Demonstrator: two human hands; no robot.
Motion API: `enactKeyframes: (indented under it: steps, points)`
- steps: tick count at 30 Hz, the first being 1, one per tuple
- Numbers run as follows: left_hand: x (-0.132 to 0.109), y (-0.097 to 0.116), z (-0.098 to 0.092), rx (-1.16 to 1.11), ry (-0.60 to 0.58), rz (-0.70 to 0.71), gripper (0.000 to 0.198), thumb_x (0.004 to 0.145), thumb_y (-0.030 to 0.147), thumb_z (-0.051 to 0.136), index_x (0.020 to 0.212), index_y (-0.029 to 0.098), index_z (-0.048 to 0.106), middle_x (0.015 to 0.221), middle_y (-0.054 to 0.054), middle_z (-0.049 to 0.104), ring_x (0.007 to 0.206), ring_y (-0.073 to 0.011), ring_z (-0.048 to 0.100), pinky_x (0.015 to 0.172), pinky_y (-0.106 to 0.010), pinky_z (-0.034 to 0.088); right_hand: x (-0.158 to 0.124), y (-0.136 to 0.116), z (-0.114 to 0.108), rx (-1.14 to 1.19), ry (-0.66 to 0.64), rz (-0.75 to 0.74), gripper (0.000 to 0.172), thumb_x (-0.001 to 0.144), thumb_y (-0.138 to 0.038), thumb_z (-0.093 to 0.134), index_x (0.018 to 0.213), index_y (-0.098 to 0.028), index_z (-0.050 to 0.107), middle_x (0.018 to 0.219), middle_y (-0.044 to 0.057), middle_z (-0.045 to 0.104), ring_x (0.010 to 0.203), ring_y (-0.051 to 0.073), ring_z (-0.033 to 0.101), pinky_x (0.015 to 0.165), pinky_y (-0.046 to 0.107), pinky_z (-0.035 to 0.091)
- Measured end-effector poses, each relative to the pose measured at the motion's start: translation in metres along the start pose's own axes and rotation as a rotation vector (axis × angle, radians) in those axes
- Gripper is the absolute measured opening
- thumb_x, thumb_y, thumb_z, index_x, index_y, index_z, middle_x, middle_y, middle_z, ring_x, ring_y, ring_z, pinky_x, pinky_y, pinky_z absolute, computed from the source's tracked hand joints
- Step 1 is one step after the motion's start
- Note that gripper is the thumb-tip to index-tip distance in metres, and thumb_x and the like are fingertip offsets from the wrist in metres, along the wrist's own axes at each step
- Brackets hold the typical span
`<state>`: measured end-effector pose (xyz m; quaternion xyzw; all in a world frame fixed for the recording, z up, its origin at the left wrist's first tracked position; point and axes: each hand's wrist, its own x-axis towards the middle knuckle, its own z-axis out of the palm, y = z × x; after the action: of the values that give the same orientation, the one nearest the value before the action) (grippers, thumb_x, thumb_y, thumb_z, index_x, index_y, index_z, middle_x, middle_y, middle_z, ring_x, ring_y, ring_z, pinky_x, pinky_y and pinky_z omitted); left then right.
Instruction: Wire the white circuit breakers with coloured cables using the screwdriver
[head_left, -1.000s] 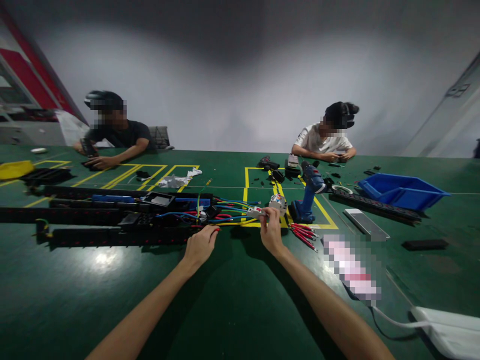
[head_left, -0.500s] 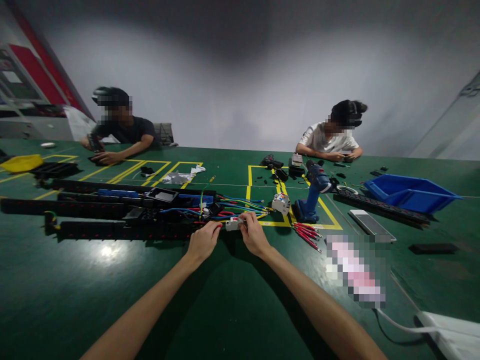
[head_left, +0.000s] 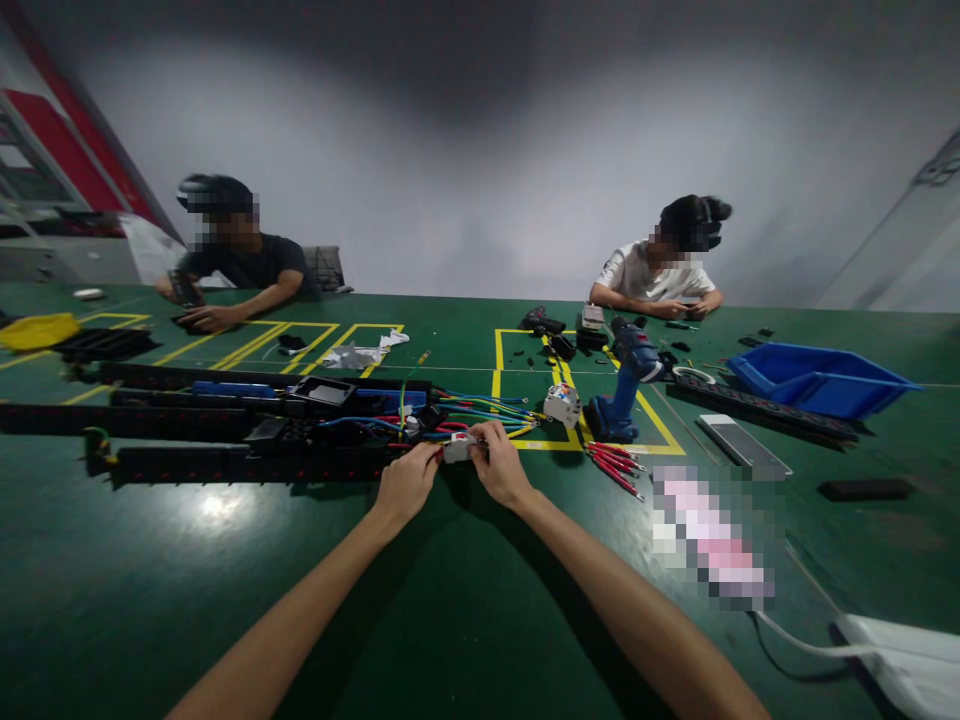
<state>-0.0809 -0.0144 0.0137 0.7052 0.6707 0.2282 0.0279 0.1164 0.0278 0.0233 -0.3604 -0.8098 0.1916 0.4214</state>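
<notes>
My right hand (head_left: 501, 468) is closed on a small white circuit breaker (head_left: 458, 446) with a red mark, held just above the green table (head_left: 225, 600). My left hand (head_left: 407, 484) is closed too, its fingertips pinching at the breaker's left end, where red and yellow wires (head_left: 420, 440) run in. The wires come from a long black power strip assembly (head_left: 225, 430) lying to the left. A second white breaker (head_left: 562, 404) stands apart, to the right of my hands.
A blue cordless drill (head_left: 624, 385) stands right of the breakers, with red screwdrivers (head_left: 613, 468) in front of it. A blue bin (head_left: 817, 380) and a black strip lie at the right. Two people sit across the table, their hands on small parts.
My right hand has carried the small breaker leftward from beside the second breaker to my left hand. My left hand barely moved and now pinches at its left end.
</notes>
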Motion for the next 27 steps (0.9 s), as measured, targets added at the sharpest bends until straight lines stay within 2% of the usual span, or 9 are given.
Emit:
enactKeyframes:
  steps: [4, 11, 17, 22, 27]
  points:
    - [0.0002, 0.0, -0.0005, -0.006, -0.006, -0.017, 0.03, 0.096, 0.032, 0.042, 0.117, 0.03, 0.063, 0.117, -0.001, 0.068, 0.097, -0.0222, 0.067, 0.078, -0.03, 0.049, -0.0021, -0.0008, -0.0011, -0.005, -0.035, -0.023, 0.038, 0.083, -0.009, 0.049, 0.118, -0.023, 0.051, 0.119, 0.009, 0.049, 0.106, 0.021, 0.054, 0.093, 0.034, 0.045]
    - [0.0013, 0.0016, -0.002, -0.012, -0.009, -0.018, 0.03, 0.094, 0.03, 0.044, 0.118, 0.03, 0.062, 0.116, -0.001, 0.069, 0.097, -0.0229, 0.067, 0.08, -0.031, 0.05, -0.0012, -0.0004, -0.0005, -0.026, -0.052, 0.003, 0.039, 0.085, -0.01, 0.047, 0.121, -0.023, 0.05, 0.12, 0.009, 0.05, 0.105, 0.021, 0.054, 0.091, 0.034, 0.045]
    - [0.0018, 0.0063, -0.0072, -0.077, 0.003, 0.002, 0.048, 0.086, 0.037, 0.057, 0.134, 0.034, 0.052, 0.123, 0.001, 0.066, 0.1, -0.0231, 0.066, 0.082, -0.031, 0.05, -0.0009, 0.0038, 0.0019, -0.032, -0.077, 0.031, 0.045, 0.084, -0.011, 0.049, 0.128, -0.025, 0.046, 0.12, 0.008, 0.054, 0.104, 0.021, 0.056, 0.091, 0.034, 0.046]
    - [0.0051, 0.0027, -0.0068, -0.141, -0.037, -0.034, 0.036, 0.09, 0.036, 0.054, 0.124, 0.031, 0.062, 0.111, -0.001, 0.071, 0.094, -0.0205, 0.067, 0.078, -0.027, 0.049, -0.0019, 0.0067, 0.0059, -0.044, -0.101, 0.026, 0.057, 0.079, -0.006, 0.049, 0.132, -0.025, 0.042, 0.123, 0.007, 0.055, 0.11, 0.021, 0.055, 0.097, 0.035, 0.043]
    - [0.0071, 0.0014, -0.0051, -0.132, -0.037, -0.045, 0.035, 0.09, 0.036, 0.054, 0.124, 0.03, 0.062, 0.106, -0.002, 0.072, 0.086, -0.0198, 0.068, 0.073, -0.027, 0.048, -0.001, 0.0067, 0.0063, -0.095, -0.075, 0.055, 0.061, 0.078, -0.009, 0.051, 0.136, -0.024, 0.037, 0.124, 0.009, 0.054, 0.109, 0.022, 0.055, 0.094, 0.036, 0.045]
